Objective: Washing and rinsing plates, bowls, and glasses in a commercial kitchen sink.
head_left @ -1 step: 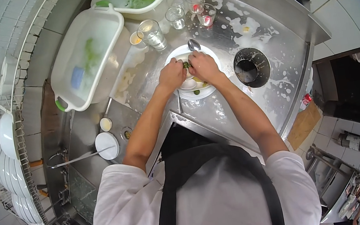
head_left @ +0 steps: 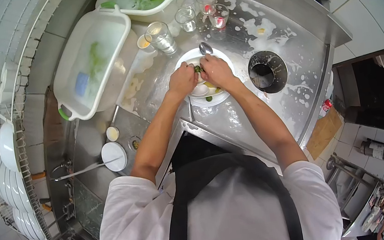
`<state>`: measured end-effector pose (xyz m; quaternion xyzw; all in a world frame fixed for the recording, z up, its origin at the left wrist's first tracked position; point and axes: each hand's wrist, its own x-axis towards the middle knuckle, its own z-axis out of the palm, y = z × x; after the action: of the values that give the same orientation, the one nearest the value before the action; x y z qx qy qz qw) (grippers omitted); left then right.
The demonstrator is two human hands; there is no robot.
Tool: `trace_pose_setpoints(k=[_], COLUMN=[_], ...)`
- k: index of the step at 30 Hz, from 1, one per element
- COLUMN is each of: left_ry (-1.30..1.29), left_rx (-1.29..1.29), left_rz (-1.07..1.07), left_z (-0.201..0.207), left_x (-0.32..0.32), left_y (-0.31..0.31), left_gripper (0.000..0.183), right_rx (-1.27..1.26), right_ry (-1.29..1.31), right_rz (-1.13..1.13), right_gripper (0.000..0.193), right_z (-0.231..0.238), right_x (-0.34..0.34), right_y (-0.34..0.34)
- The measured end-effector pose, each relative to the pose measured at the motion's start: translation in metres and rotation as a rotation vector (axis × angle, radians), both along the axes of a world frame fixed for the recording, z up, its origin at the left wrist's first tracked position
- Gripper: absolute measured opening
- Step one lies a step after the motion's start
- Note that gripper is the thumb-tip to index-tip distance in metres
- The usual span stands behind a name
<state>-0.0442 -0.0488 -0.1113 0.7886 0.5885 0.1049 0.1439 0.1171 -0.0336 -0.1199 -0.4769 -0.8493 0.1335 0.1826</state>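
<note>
Both hands meet over a white plate (head_left: 226,58) on the steel counter in front of me. My left hand (head_left: 183,80) has its fingers curled in, and my right hand (head_left: 217,70) is closed close beside it. Small green round pieces (head_left: 198,69), like limes, show between the fingertips; what each hand grips is mostly hidden. Under the hands lie small white dishes (head_left: 200,90) and something yellow. Another green piece (head_left: 209,98) rests at the plate's near edge. A metal spoon (head_left: 205,48) lies at its far edge.
Right of the plate is a round hole (head_left: 268,72) in the counter. Several glasses (head_left: 160,38) and a small cup stand beyond the plate. Two tubs of soapy water (head_left: 63,64) fill the left and back. A sink with running water (head_left: 91,169) lies left, below racked white bowls (head_left: 8,179).
</note>
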Motion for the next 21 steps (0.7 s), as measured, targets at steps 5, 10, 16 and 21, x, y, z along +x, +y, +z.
trace_pose_setpoints(k=[5,10,16,21], left_ry=[-0.144,-0.291,-0.805,-0.808], left_rx=[0.108,-0.221,-0.093,-0.022], left_rz=[-0.233,-0.011,-0.177,0.114], left_z=[-0.016,0.017,0.048,0.063], left_x=[0.004,0.028,0.09,0.038], left_y=[0.01,0.023,0.028,0.04], left_gripper=[0.027,0.025,0.037,0.04], right_rx=[-0.008,-0.095,0.014,0.102], right_ry=[0.13,0.208,0.341,0.483], right_rz=[0.114,-0.15,-0.39,-0.684], right_gripper=[0.013,0.021,0.038,0.038], right_z=[-0.025,0.002,0.049,0.047], right_x=[-0.007,0.009,0.109,0.153], right_y=[0.001,0.0,-0.036,-0.078])
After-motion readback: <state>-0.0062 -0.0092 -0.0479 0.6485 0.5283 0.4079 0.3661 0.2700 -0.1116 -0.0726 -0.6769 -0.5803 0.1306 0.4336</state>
